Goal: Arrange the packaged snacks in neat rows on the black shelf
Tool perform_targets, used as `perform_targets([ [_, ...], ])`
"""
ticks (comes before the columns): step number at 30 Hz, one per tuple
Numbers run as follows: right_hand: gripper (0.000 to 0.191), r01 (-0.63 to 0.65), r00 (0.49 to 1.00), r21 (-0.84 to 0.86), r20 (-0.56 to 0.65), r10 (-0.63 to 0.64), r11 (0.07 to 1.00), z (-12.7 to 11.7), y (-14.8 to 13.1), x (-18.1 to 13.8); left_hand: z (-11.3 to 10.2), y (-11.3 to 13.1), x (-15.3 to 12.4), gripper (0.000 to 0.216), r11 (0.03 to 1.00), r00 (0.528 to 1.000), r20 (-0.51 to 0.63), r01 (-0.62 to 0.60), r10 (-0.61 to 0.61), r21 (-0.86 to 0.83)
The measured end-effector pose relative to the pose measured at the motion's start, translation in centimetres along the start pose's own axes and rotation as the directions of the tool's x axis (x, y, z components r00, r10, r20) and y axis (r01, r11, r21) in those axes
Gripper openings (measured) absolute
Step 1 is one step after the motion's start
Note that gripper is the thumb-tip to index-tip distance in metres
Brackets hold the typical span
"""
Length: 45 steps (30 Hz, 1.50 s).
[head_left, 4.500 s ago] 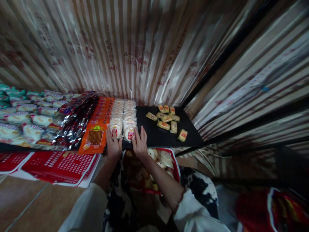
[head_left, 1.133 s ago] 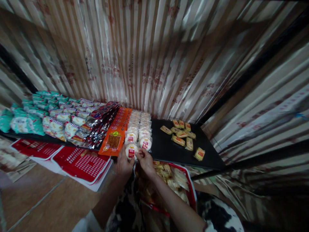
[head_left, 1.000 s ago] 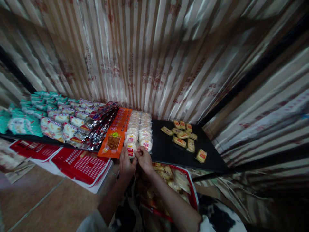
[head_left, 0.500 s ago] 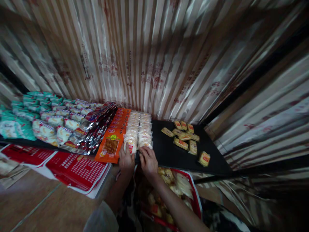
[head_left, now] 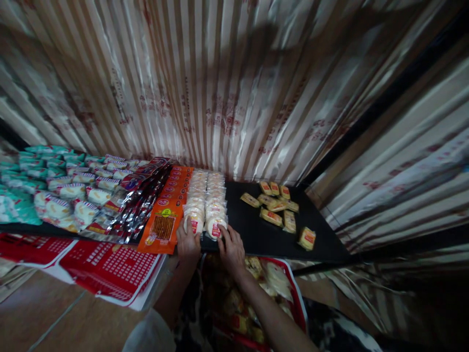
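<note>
Two rows of round white cracker packets, left row (head_left: pixel 197 198) and right row (head_left: pixel 215 198), run toward 12 o'clock from the hands, lying on a black shelf (head_left: pixel 245 239). Packets: clear glossy wrap, pale discs overlapping like leaned-over coins, red labels with light print on the front ones. Rows fairly straight, side by side.

Left hand (head_left: pixel 188 244) at near end of left row: fingers loosely bent, half-spread, index on the front packet, thumb by its lower edge; touching, not lifting. Right hand (head_left: pixel 231 247) at 4 o'clock of right row: fingers part-spread, fingertips on the front packet's right edge, no firm hold.

Orange packet (head_left: pixel 164 210) at 9 o'clock of the rows, just beside, pretzel-like brown sticks pictured on it. Yellow packets (head_left: pixel 273 203) scattered at 3 o'clock, apart from the rows. Red basket (head_left: pixel 300 310) with more packets at 5 o'clock, below shelf level.
</note>
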State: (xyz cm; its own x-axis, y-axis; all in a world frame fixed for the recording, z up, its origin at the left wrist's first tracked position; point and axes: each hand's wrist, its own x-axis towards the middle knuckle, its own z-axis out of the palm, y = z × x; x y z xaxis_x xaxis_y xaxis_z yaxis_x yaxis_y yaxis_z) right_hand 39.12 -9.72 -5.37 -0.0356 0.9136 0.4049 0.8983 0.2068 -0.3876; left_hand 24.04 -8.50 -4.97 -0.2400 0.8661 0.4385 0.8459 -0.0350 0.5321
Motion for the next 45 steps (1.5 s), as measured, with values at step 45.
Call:
perform_targets([
  [45,0.027,-0.345,0.842,-0.303,0.317,0.435,0.888,-8.5,14.3,-10.4,-0.4,9.8,-15.5,0.032,0.919,0.737,0.617,-0.013,0.274,-0.393],
])
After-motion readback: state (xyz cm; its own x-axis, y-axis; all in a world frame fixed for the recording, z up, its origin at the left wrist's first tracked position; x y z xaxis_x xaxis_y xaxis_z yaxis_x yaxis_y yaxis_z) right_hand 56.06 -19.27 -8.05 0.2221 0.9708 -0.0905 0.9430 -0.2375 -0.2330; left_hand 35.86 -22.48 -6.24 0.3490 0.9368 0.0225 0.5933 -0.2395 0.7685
